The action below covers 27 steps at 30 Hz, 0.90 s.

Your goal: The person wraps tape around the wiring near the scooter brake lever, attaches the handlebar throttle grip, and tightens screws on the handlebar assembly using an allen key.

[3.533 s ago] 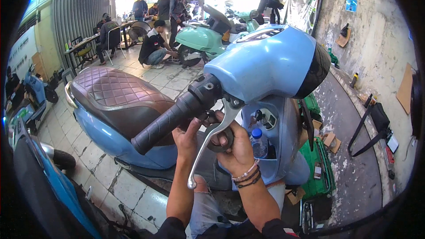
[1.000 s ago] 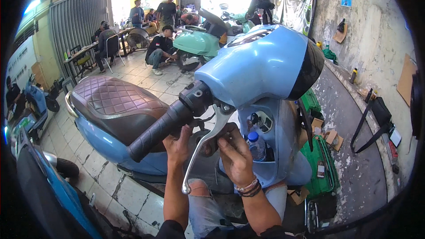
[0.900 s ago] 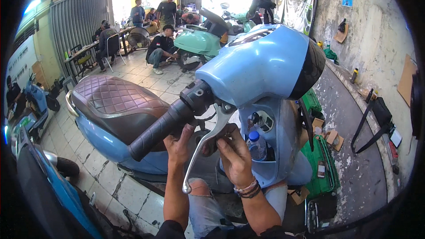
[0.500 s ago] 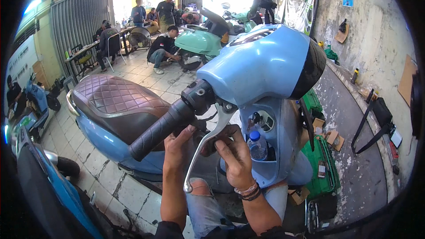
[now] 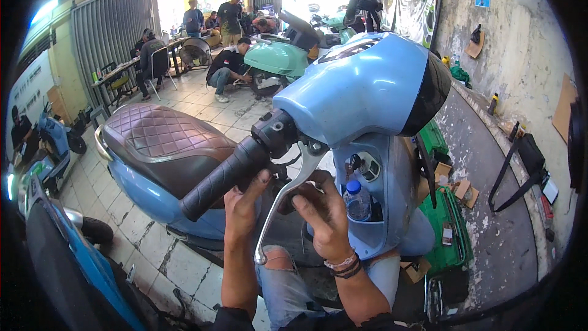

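A blue scooter's handlebar stands in front of me, with a black ribbed grip (image 5: 217,178) and a silver brake lever (image 5: 286,196) hanging below it. Under the grip, my left hand (image 5: 244,208) is raised with its thumb up and its fingers curled around a small dark part, mostly hidden. My right hand (image 5: 326,216), wearing dark wristbands, is just right of the lever, its thumb and fingers pinched on that side of the dark part. The lever crosses in front, so the kind of part does not show. Above sits the blue headlight cowl (image 5: 349,95).
A water bottle with a blue cap (image 5: 357,202) stands in the scooter's front pocket, below the ignition. The brown quilted seat (image 5: 165,138) lies left. An open green toolbox (image 5: 444,233) rests on the right floor. Beyond, a person (image 5: 228,72) crouches beside a mint-green scooter (image 5: 275,56).
My left thumb has risen slightly toward the grip. My right fingers have shifted a little around the dark part. Both hands stay beneath the handlebar.
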{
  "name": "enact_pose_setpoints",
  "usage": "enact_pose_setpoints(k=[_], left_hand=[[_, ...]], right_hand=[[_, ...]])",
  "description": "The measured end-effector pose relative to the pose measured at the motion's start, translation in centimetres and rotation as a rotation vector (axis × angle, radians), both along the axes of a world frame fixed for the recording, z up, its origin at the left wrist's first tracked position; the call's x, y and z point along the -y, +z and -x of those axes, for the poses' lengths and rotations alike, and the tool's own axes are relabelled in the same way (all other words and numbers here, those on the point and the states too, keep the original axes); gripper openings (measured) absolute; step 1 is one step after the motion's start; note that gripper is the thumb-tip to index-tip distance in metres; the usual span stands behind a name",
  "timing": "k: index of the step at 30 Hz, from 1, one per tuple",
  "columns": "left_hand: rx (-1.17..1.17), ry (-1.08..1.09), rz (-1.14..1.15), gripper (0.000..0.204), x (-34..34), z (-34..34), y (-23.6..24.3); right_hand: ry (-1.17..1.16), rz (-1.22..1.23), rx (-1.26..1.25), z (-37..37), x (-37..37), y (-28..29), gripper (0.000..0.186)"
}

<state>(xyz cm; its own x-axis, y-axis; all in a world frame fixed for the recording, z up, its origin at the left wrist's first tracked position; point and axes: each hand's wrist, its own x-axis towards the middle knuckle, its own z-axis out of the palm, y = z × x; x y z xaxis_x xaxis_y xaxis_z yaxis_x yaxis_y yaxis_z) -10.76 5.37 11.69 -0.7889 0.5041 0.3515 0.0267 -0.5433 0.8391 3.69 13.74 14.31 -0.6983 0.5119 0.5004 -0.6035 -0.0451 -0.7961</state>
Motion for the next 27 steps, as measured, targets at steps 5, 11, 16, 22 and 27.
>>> enact_pose_setpoints(k=[5,11,16,22,27], left_hand=[[-0.025,0.065,-0.014,0.04,0.3,-0.5,0.7],[-0.07,0.069,-0.054,0.036,0.0,-0.4,1.0],[-0.118,0.137,0.032,0.031,0.0,-0.2,0.9],[-0.254,0.183,0.021,0.027,0.1,0.3,0.1],[-0.309,0.133,0.097,0.029,0.5,1.5,0.1]], right_hand=[[0.064,0.09,0.072,0.6,-0.9,-0.2,0.034],[0.215,0.445,-0.261,2.7,-1.9,-0.9,0.032],[0.366,0.593,-0.201,2.9,-3.0,-1.1,0.034],[0.337,0.546,-0.172,3.1,-2.3,-2.0,0.041],[0.279,0.5,-0.176,3.1,-2.2,-2.1,0.044]])
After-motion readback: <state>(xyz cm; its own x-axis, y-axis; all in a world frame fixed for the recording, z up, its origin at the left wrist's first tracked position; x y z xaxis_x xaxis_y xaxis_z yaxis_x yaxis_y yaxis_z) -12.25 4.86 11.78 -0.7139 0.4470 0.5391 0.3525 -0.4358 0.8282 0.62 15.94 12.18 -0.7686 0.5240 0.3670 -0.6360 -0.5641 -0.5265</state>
